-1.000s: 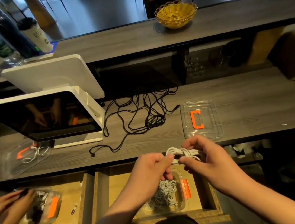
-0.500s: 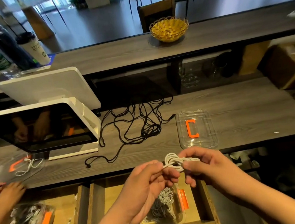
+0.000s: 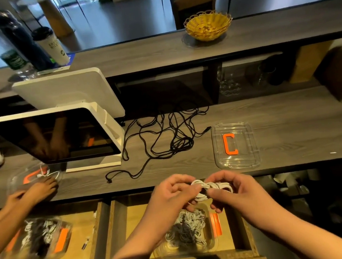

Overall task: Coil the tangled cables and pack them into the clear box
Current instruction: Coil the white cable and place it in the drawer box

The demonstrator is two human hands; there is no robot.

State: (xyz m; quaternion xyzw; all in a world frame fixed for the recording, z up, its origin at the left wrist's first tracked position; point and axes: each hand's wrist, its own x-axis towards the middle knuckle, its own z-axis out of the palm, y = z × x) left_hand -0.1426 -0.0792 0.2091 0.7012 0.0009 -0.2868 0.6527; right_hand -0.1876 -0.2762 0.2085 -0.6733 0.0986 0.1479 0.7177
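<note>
Pinching a coiled white cable point(image 3: 212, 188) between my left hand point(image 3: 173, 195) and right hand point(image 3: 234, 190), both grips curled tight, I hold it above the clear box point(image 3: 212, 241) in the open drawer point(image 3: 241, 228), below the tabletop point(image 3: 283, 133).

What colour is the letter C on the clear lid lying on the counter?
Orange, on the clear lid in the head view, right of the black cable tangle.

Both hands, left point(image 3: 170, 195) and right point(image 3: 234, 190), and forearms are bare, with no sleeves, rings or watch.
</note>
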